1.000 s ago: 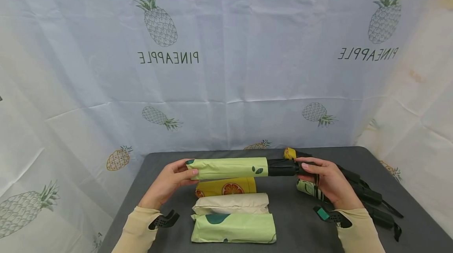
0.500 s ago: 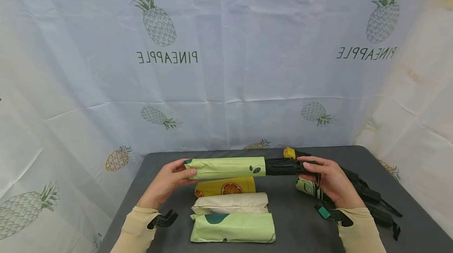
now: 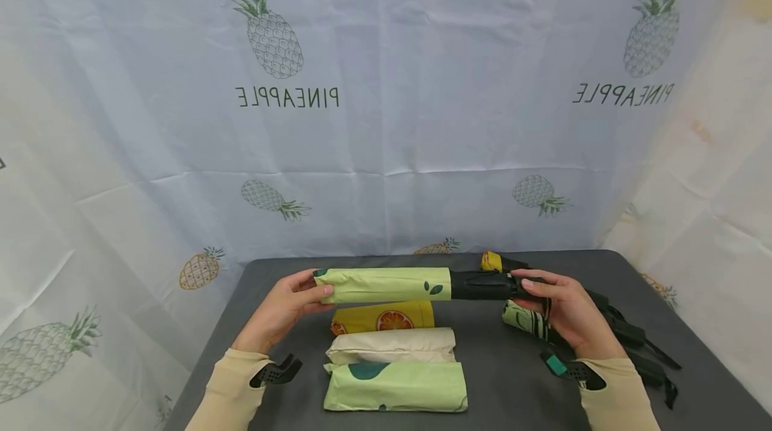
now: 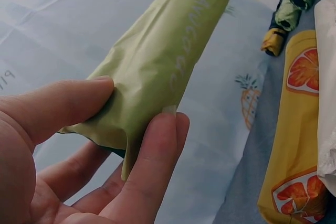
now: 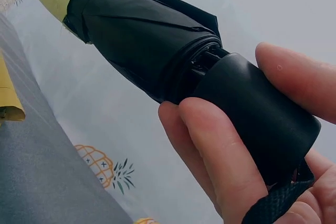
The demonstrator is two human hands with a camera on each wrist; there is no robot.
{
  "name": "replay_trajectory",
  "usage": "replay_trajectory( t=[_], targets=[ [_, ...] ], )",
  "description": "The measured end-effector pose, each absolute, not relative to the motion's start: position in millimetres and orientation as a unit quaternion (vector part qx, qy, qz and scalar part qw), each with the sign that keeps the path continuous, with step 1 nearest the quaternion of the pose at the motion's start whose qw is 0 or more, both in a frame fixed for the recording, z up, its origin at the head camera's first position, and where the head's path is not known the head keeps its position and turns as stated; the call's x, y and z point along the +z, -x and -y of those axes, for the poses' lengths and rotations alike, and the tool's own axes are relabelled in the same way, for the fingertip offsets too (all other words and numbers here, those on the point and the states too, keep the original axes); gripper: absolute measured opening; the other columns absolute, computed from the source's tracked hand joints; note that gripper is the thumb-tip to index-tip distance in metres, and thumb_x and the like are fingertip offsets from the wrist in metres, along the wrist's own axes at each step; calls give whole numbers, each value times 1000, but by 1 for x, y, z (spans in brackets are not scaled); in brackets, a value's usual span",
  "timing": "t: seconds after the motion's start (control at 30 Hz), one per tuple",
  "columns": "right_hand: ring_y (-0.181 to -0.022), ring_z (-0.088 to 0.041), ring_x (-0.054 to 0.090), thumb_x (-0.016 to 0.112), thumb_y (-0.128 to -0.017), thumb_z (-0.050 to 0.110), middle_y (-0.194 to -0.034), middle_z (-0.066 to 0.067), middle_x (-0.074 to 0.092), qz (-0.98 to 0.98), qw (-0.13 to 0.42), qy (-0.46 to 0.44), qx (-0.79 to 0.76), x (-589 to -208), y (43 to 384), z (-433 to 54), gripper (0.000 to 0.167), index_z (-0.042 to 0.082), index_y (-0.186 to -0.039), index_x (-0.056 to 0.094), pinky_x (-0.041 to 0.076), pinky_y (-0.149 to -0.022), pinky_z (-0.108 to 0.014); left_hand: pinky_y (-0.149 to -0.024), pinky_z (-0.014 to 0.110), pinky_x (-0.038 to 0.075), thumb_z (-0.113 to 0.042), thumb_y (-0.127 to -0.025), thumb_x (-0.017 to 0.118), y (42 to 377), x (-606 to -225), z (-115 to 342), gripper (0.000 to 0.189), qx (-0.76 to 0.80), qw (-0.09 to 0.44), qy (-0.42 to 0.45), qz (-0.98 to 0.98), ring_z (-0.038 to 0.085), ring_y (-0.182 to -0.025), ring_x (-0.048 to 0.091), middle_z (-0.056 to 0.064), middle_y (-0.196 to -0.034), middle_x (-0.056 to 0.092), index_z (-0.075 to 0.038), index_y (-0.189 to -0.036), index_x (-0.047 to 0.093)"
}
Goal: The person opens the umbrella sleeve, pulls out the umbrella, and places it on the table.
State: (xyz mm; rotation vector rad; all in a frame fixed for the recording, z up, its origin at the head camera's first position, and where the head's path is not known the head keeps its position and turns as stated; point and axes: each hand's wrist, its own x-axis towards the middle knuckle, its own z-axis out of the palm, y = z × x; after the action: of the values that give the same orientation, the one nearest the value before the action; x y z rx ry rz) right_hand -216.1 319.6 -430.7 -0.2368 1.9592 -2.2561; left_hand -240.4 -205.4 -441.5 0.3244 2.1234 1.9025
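A black folding umbrella [image 5: 149, 30] is held level above the table, its far part inside a light green sleeve [image 3: 389, 285] with dark leaf marks. My left hand [image 3: 289, 307] pinches the sleeve's left end between thumb and fingers; in the left wrist view the sleeve's tip [image 4: 121, 129] hangs flat and creased there. My right hand [image 3: 569, 310] grips the umbrella's black handle [image 5: 257, 114], and a wrist strap [image 5: 278, 203] loops below it. Black folds of the canopy show between sleeve and handle. How far the umbrella reaches inside the sleeve is hidden.
Below the sleeve lie a yellow sleeve [image 3: 386, 319] with orange slices, a cream sleeve [image 3: 392, 346] and another green sleeve [image 3: 395, 387] on the grey table [image 3: 500, 384]. Several folded umbrellas [image 3: 627, 334] lie at the right, partly behind my right hand. A pineapple-print curtain [image 3: 386, 116] hangs behind.
My right hand has shifted slightly right with the handle, and the sleeve's mouth sits slightly farther left. More of the black canopy shows between them.
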Motion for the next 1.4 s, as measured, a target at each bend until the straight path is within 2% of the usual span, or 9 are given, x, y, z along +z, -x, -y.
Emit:
replay_trajectory(
  t=[0.33,0.57,0.77,1.0,1.23,1.4],
  targets=[
    [-114,-7,75,54,-113,6,-129,16,72,-647,79,86,-754,-437,205,-344,35,26,-129,79,66,-93,-31,-107,46,61,-29,-106,73,240,-440,207,56,657,137,-103,-734,19,-118,74,6,-134,71,-2,-152,56],
    [-115,-4,74,53,-114,5,-129,24,69,-655,71,62,-750,-443,189,-376,36,25,-130,78,66,-96,-34,-109,49,60,-28,-107,72,241,-445,210,57,656,137,-101,-736,18,-118,74,4,-135,71,-1,-154,53],
    [-117,-2,74,47,-115,1,-129,20,73,-619,73,60,-780,-450,173,-402,40,20,-133,78,66,-96,-36,-110,50,59,-28,-106,73,243,-446,209,58,660,137,-95,-732,18,-117,74,5,-134,70,-1,-154,53],
    [-113,3,72,49,-115,2,-126,23,73,-617,71,15,-784,-460,154,-422,41,24,-130,80,66,-97,-36,-112,51,58,-28,-104,75,249,-451,205,58,671,122,-71,-727,20,-117,74,9,-137,69,-2,-152,56],
    [-109,7,71,48,-116,6,-121,22,73,-613,81,-32,-786,-478,139,-434,39,26,-127,80,65,-100,-38,-112,47,59,-29,-104,76,267,-469,196,58,681,95,-35,-725,20,-115,72,14,-131,64,0,-150,55],
    [-107,11,68,50,-116,11,-121,26,72,-640,100,-60,-760,-487,134,-433,35,27,-130,78,63,-104,-38,-107,46,62,-29,-104,76,278,-483,194,57,641,98,-27,-761,22,-115,73,20,-140,65,-1,-150,59]
  ],
)
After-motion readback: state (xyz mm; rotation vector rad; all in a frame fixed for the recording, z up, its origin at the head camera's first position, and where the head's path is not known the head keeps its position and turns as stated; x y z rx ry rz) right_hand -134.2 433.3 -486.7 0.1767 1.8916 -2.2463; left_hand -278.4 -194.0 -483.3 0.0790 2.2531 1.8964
